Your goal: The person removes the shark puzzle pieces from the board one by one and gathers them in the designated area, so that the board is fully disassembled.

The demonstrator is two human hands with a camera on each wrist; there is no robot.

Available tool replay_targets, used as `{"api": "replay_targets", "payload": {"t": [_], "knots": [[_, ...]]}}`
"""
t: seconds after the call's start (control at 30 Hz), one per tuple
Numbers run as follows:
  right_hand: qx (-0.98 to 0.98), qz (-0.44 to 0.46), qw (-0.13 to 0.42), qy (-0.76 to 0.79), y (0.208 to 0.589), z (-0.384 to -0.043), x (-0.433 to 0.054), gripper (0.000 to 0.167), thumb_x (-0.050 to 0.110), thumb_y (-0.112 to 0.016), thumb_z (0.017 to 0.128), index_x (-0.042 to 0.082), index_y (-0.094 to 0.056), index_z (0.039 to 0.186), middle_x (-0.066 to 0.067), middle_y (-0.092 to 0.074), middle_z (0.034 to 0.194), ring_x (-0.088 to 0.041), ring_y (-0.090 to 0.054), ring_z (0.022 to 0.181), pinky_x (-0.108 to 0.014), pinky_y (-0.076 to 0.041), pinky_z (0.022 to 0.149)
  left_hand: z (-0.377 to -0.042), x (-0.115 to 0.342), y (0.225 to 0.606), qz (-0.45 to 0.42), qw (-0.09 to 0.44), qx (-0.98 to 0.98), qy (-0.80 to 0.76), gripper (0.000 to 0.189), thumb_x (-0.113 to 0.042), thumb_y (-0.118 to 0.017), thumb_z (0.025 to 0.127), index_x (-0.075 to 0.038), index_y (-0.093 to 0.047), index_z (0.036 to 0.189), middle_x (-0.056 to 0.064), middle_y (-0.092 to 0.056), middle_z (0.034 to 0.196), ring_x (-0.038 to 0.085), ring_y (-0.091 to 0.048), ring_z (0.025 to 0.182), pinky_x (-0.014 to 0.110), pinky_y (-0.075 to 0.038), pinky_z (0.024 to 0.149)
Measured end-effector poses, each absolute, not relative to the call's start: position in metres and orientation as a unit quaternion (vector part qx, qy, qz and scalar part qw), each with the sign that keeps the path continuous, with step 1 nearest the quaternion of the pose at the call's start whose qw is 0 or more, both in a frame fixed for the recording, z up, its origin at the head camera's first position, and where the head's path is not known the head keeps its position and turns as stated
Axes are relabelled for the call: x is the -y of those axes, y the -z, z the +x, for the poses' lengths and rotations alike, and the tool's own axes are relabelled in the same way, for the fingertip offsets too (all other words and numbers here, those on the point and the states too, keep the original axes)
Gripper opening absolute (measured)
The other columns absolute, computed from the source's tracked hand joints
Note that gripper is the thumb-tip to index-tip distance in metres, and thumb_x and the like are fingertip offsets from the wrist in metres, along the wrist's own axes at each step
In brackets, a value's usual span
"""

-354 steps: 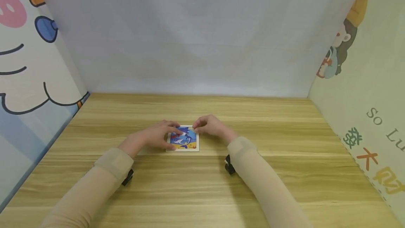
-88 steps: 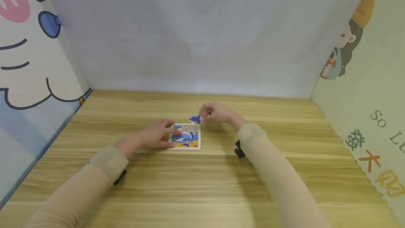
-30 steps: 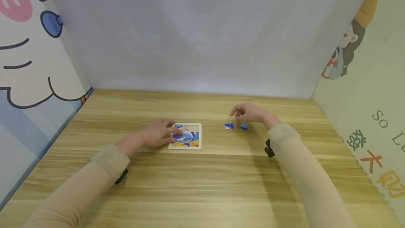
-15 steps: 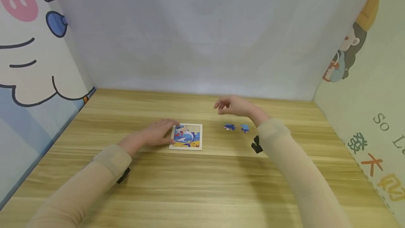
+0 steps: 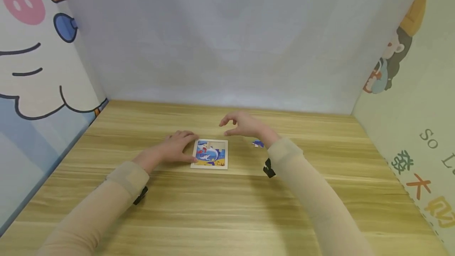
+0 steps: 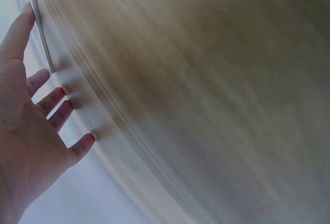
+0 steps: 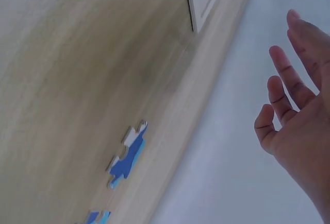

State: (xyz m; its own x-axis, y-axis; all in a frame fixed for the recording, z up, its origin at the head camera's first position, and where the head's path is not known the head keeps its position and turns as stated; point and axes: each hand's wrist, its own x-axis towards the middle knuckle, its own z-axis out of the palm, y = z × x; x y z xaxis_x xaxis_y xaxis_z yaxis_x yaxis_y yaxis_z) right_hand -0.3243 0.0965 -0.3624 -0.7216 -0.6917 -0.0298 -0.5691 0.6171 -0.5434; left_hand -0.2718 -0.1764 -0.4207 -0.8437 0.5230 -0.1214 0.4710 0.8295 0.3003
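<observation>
A small jigsaw puzzle [image 5: 210, 154] with a dolphin picture lies in a white-rimmed tray on the table, with a bare gap along its upper right. At the tray's left side my left hand [image 5: 175, 148] rests with fingers spread, thumb at the lower left and a fingertip at the upper left corner. My right hand [image 5: 243, 125] hovers just beyond the tray's upper right corner, fingers loosely bent and holding nothing. A blue and white puzzle piece [image 7: 127, 154] lies on the table to the right; a second piece [image 7: 94, 218] shows partly in the right wrist view.
The wood-grain table [image 5: 213, 208] ends at a pale cloth backdrop [image 5: 227, 50]. Printed panels stand at the left and right sides. In the head view, the right forearm hides the second loose piece.
Earlier the puzzle was full. My right hand took out two upper pieces, let them go to the right, then came back left without a piece. My left fingers drew back to the tray's edge.
</observation>
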Motion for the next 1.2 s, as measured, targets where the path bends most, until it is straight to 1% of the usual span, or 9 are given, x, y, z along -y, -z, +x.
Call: {"api": "replay_targets", "payload": {"t": [0.1,0.2,0.33,0.43,0.6,0.73,0.9,1.07,1.2], "knots": [[-0.887,-0.372,0.099,0.257,0.372,-0.327,-0.087,0.033,0.016,-0.07,0.085,0.007,-0.065,0.117,-0.005,-0.06,0.125,-0.024,-0.05,0.119,-0.041,-0.042,0.099,-0.273,0.176,0.42,0.26,0.098,-0.953,-0.123,0.087,-0.063,-0.062,0.079,-0.016,-0.035,0.147,0.014,-0.031,0.15,0.04,-0.025,0.137,0.069,-0.02,0.103],[-0.886,-0.382,0.09,0.249,0.381,-0.328,-0.079,0.033,0.019,-0.072,0.084,0.009,-0.066,0.115,-0.005,-0.06,0.124,-0.022,-0.05,0.118,-0.039,-0.044,0.098,-0.274,0.176,0.42,0.259,0.097,-0.953,-0.12,0.087,-0.063,-0.063,0.079,-0.016,-0.036,0.146,0.014,-0.032,0.149,0.04,-0.026,0.137,0.069,-0.021,0.103],[-0.888,-0.377,0.103,0.242,0.391,-0.327,-0.07,0.033,0.023,-0.073,0.084,0.013,-0.066,0.115,-0.004,-0.058,0.125,-0.023,-0.051,0.116,-0.039,-0.043,0.098,-0.275,0.176,0.42,0.26,0.096,-0.953,-0.118,0.087,-0.063,-0.064,0.078,-0.016,-0.037,0.146,0.014,-0.032,0.149,0.04,-0.027,0.137,0.069,-0.021,0.104],[-0.888,-0.37,0.123,0.243,0.396,-0.325,-0.064,0.033,0.024,-0.072,0.085,0.016,-0.064,0.115,-0.004,-0.056,0.128,-0.024,-0.051,0.115,-0.039,-0.042,0.099,-0.275,0.177,0.421,0.261,0.095,-0.953,-0.119,0.086,-0.062,-0.065,0.078,-0.017,-0.037,0.146,0.014,-0.032,0.15,0.04,-0.026,0.137,0.068,-0.02,0.104],[-0.887,-0.359,0.146,0.251,0.403,-0.323,-0.058,0.03,0.023,-0.072,0.084,0.015,-0.064,0.113,-0.005,-0.054,0.128,-0.023,-0.049,0.118,-0.04,-0.039,0.102,-0.275,0.179,0.422,0.264,0.096,-0.952,-0.121,0.085,-0.063,-0.065,0.077,-0.02,-0.038,0.145,0.013,-0.031,0.15,0.04,-0.026,0.137,0.068,-0.02,0.105],[-0.886,-0.361,0.158,0.243,0.406,-0.323,-0.056,0.027,0.024,-0.072,0.084,0.015,-0.066,0.109,-0.005,-0.055,0.127,-0.022,-0.047,0.12,-0.041,-0.038,0.103,-0.275,0.179,0.422,0.267,0.096,-0.951,-0.122,0.085,-0.063,-0.064,0.077,-0.02,-0.038,0.145,0.013,-0.032,0.15,0.04,-0.027,0.137,0.068,-0.02,0.104],[-0.89,-0.366,0.175,0.208,0.41,-0.323,-0.054,0.025,0.028,-0.071,0.085,0.018,-0.067,0.107,-0.004,-0.052,0.129,-0.021,-0.043,0.123,-0.042,-0.034,0.106,-0.275,0.179,0.421,0.269,0.098,-0.951,-0.119,0.084,-0.062,-0.065,0.078,-0.019,-0.038,0.145,0.013,-0.031,0.15,0.04,-0.027,0.136,0.069,-0.021,0.103],[-0.899,-0.365,0.168,0.173,0.414,-0.324,-0.051,0.023,0.035,-0.069,0.086,0.022,-0.067,0.104,-0.003,-0.048,0.134,-0.024,-0.038,0.127,-0.048,-0.029,0.108,-0.273,0.177,0.42,0.269,0.1,-0.95,-0.121,0.084,-0.061,-0.065,0.079,-0.016,-0.038,0.144,0.013,-0.03,0.15,0.041,-0.026,0.137,0.069,-0.021,0.103],[-0.9,-0.369,0.163,0.165,0.415,-0.323,-0.047,0.021,0.037,-0.068,0.087,0.023,-0.068,0.102,-0.002,-0.047,0.135,-0.024,-0.037,0.127,-0.051,-0.028,0.107,-0.272,0.177,0.419,0.268,0.095,-0.951,-0.12,0.084,-0.061,-0.065,0.079,-0.014,-0.039,0.143,0.014,-0.031,0.15,0.041,-0.026,0.136,0.069,-0.022,0.103]]}}
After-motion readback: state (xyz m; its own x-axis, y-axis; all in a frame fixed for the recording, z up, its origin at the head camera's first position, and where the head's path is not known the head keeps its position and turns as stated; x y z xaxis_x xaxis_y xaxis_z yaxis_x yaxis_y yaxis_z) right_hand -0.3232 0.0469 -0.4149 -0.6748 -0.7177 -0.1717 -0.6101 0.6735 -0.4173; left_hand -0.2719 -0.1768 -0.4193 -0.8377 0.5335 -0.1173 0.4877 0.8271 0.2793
